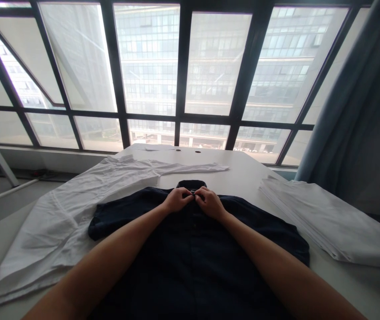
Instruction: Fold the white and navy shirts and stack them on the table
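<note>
Both hands met at the collar of a dark navy cotton shirt (193, 249).
At frame centre, the left hand (176, 200) and right hand (210, 202) had fingers pinched on its placket, on the white desk (243, 173).

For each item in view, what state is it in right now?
Dark navy short-sleeved shirt: spread flat on the table, collar away from the person.
White long-sleeved shirt: laid out, crumpled, one sleeve stretched across.
Stack of white cloth: folded.
Left hand: fingers curled, pinching fabric below the collar.
Right hand: likewise.
White table: partly covered.
</note>
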Tool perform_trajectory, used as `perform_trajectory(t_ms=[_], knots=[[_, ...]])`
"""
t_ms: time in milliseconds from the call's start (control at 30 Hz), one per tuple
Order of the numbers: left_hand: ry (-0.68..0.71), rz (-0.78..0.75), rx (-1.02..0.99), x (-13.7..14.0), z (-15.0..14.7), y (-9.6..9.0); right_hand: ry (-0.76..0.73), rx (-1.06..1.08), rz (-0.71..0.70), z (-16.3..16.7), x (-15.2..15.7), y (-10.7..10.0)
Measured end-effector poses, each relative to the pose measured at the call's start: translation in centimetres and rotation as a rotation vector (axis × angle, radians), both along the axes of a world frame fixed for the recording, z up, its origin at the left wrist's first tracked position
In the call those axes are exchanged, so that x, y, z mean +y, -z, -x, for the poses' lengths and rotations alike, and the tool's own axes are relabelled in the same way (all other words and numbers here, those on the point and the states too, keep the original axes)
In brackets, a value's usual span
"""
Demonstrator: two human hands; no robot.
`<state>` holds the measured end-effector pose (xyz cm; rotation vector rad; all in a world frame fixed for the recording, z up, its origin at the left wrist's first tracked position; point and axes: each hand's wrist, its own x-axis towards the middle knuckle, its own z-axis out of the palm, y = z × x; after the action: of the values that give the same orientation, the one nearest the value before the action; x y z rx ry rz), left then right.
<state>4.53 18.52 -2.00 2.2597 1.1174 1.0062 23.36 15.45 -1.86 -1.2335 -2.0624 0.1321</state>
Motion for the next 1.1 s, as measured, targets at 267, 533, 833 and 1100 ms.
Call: perform_trajectory(t_ms=[267, 533, 833, 1100], knots=[[-0.002, -0.041, 0.042, -0.5, -0.1, -0.1, 0.028, -0.044, 0.032, 0.0, 0.1, 0.0], [0.022, -0.024, 0.030, -0.5, -0.1, -0.4, 0.066, -0.071, 0.061, 0.2, -0.1, -0.1], [0.053, 0.034, 0.033, 0.5, -0.1, -0.3, 0.083, -0.172, 0.018, 0.6, -0.6, -0.9], [0.093, 0.010, 0.013, 0.7, 0.2, 0.3, 0.135, -0.390, 0.045, 0.4, -1.3, -2.6]])
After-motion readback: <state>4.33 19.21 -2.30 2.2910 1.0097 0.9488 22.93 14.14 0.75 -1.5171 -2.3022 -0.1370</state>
